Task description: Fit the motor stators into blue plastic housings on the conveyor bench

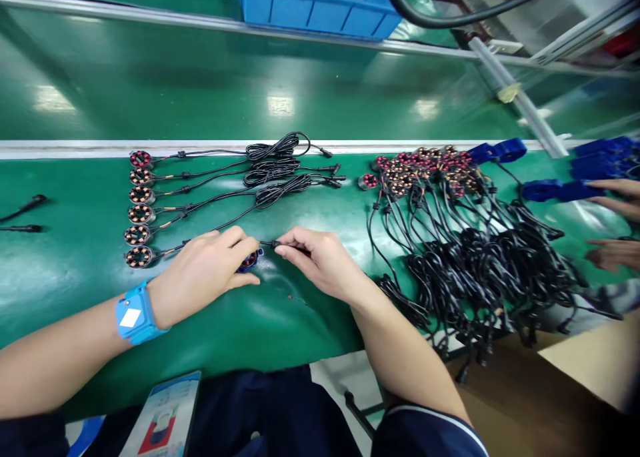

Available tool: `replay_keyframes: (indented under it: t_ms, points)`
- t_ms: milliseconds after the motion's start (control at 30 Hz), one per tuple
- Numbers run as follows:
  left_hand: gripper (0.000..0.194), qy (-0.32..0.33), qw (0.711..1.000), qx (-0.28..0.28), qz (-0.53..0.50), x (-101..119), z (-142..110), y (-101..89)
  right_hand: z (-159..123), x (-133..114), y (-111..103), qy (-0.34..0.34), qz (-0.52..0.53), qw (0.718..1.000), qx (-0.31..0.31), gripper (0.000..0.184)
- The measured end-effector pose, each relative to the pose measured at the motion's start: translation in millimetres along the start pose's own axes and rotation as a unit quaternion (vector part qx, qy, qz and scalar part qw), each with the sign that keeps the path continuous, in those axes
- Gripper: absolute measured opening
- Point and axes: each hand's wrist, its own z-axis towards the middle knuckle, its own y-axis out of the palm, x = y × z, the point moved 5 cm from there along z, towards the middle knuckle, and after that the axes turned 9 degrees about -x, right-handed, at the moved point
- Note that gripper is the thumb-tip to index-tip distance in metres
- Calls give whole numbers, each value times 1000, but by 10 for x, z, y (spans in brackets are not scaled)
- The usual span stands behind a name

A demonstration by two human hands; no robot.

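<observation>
Head view: green-surfaced worktop with motor parts, two bare hands at its near edge.
Left hand: back upward, thumb and fingers closed about the small round coil part with a blue rim; exact contact partly hidden by the hand.
Right hand: thumb and forefinger pinching a thin black cable just right of the coil part.
Held part, location: near the worktop's front edge, between the hands, right of the row.
Row, left: six round metal-rimmed stators with copper windings, stacked in a column, touching or nearly so; black leads run rightward to bundled black cable coils. The lowest lead passes behind the left hand.
Pile, right: crowded red and copper-wound stators, above a tangled heap of black cables that overhangs the front edge.
Fittings, far right: blue moulded plastic pieces; a co-worker's hand touches one.
Wristwear: light-blue band with white diamond, left wrist.
Far side: blue plastic bin on the raised shelf.
Left edge: two black cable ends.
</observation>
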Motion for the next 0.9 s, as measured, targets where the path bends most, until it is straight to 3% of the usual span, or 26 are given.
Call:
replay_keyframes:
  t_ms: [167,367,533,733,900]
  points:
    - [49,-39,998,-5,42,23,22,-53,75,40,282,49,144,985,-84,34]
    - [50,-50,997,-29,41,-1,59,-61,145,72,504,83,254,957,-108,39]
    - [51,-68,996,-52,8,-18,63,-59,186,93,510,122,268,947,-129,39]
    - [50,-68,996,-48,-21,-31,50,-63,288,107,484,176,299,916,-202,35]
    - [52,-62,994,-48,-74,-99,25,-26,311,99,457,186,302,908,-221,40]
